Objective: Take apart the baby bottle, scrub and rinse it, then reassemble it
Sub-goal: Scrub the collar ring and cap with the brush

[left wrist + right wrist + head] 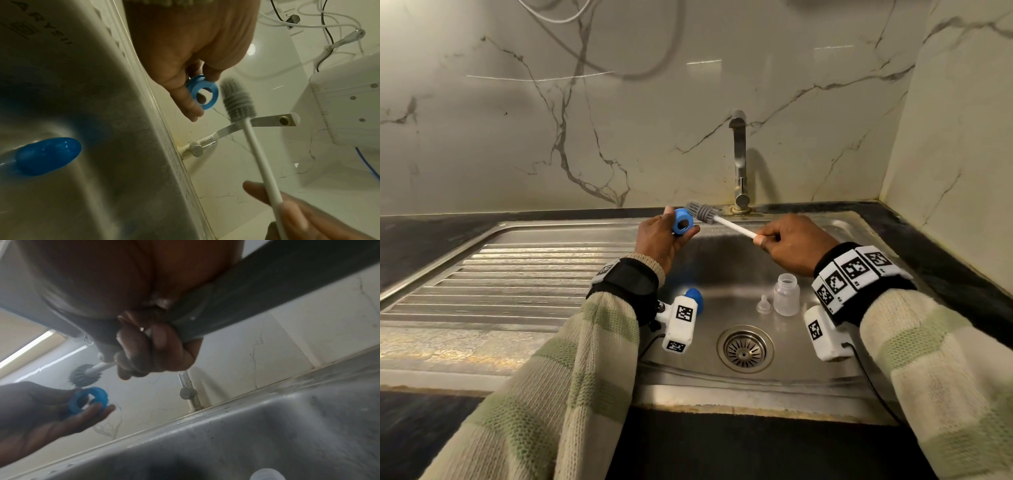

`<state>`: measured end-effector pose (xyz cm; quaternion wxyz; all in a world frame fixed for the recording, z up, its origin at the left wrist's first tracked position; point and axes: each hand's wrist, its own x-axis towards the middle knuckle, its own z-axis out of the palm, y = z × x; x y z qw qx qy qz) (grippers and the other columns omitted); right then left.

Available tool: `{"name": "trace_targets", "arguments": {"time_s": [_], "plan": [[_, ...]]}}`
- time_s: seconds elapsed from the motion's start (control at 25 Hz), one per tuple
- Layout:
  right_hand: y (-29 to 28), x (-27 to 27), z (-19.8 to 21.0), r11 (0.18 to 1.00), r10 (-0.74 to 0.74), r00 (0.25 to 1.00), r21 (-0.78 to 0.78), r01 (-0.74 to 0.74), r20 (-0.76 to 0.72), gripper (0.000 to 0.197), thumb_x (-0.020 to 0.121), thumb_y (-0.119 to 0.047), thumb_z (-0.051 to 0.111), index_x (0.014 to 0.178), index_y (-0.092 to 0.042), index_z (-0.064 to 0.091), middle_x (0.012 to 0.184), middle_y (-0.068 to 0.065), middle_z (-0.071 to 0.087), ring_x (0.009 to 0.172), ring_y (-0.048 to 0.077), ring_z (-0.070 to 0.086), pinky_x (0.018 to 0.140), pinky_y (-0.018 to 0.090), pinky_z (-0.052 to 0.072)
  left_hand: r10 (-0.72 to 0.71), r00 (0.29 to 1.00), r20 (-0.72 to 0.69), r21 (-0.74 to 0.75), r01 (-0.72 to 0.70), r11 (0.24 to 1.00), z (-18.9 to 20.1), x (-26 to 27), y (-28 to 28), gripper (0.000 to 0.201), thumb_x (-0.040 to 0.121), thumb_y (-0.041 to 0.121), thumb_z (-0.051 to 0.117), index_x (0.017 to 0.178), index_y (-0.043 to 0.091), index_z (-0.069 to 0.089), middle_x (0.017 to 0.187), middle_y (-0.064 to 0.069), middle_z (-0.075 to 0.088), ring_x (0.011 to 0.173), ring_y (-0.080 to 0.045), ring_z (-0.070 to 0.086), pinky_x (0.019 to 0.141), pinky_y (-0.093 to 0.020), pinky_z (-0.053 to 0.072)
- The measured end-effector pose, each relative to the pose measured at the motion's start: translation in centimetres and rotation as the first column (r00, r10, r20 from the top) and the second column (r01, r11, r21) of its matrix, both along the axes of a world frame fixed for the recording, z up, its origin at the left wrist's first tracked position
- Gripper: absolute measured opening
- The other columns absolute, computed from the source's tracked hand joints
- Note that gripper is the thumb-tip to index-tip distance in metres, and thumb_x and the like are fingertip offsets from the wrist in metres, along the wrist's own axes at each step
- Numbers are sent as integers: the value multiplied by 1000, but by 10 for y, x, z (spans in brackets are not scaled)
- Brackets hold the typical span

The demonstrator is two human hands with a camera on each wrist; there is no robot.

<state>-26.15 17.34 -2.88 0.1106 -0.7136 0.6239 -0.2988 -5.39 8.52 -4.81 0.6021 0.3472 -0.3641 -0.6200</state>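
Observation:
My left hand (664,233) pinches the blue screw ring (682,222) of the baby bottle above the sink's back edge; the ring (203,94) shows its round hole. My right hand (787,245) grips the white handle of a bottle brush (732,226). The grey bristle head (700,210) sits just beside the ring, outside its hole. The clear bottle body (786,294) stands upright in the sink basin (722,274). The clear teat (763,304) lies next to it. A blue cap (694,299) rests in the basin's left part, partly hidden by my left wrist camera.
The tap (738,161) rises behind the basin, with no water running. The drain (745,348) lies in the basin floor. A ribbed draining board (517,274) stretches to the left. Marble wall stands behind and to the right.

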Motion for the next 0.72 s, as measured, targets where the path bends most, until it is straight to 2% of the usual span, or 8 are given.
{"name": "trace_targets", "arguments": {"time_s": [0.08, 0.16, 0.24, 0.44, 0.56, 0.6, 0.72], "plan": [[1, 3, 0, 999, 39, 999, 4, -39, 24, 16, 96, -25, 57, 95, -23, 73, 67, -8, 62, 61, 9, 54, 58, 22, 38, -19, 1000, -16, 5, 19, 1000, -2, 0, -1, 18, 103, 14, 49, 104, -2, 59, 114, -23, 62, 101, -34, 67, 89, -43, 59], [1, 4, 0, 1000, 23, 999, -9, -23, 27, 20, 96, -25, 57, 105, -17, 74, 71, -9, 63, 64, 7, 55, 57, 20, 38, -33, 999, -35, 17, 34, 999, -2, -2, 3, 18, 105, 15, 48, 104, 0, 56, 112, -22, 61, 102, -37, 67, 95, -47, 56], [0, 2, 0, 1000, 4, 1000, -12, -4, 23, 22, 96, -25, 57, 108, -15, 74, 71, -11, 62, 65, 6, 55, 58, 20, 39, -45, 997, -57, 37, 47, 998, -1, -4, 1, 17, 105, 17, 46, 105, 1, 53, 110, -22, 59, 107, -41, 65, 93, -49, 55], [1, 1, 0, 1000, -4, 1000, -15, 4, -20, 20, 96, -26, 57, 95, -15, 75, 68, -4, 64, 63, 14, 57, 59, 26, 43, -31, 990, -134, 51, 38, 998, -2, 0, -2, 12, 104, 12, 44, 108, 2, 51, 113, -24, 57, 110, -43, 64, 89, -49, 57], [3, 4, 0, 1000, 4, 1000, -10, -4, -3, 19, 96, -27, 57, 97, -18, 74, 63, -7, 60, 58, 10, 54, 55, 22, 38, -16, 992, -126, 43, 21, 999, 0, -1, 0, 31, 106, 20, 42, 124, -4, 49, 117, -25, 60, 106, -38, 67, 89, -48, 58], [3, 4, 1, 1000, -16, 1000, -21, 16, 3, 20, 96, -27, 57, 98, -16, 74, 62, -8, 59, 57, 9, 52, 53, 21, 37, -24, 993, -116, 43, 29, 999, 1, -2, 0, 31, 106, 22, 43, 122, -3, 50, 119, -25, 60, 105, -37, 67, 90, -47, 58], [3, 2, 1, 999, -34, 999, -36, 33, -18, 24, 97, -27, 56, 104, -12, 74, 66, -4, 62, 60, 11, 54, 55, 22, 40, -31, 998, -59, 43, 34, 999, 4, -5, 2, 15, 103, 15, 48, 106, 0, 52, 121, -26, 57, 111, -39, 64, 95, -47, 56]]}}
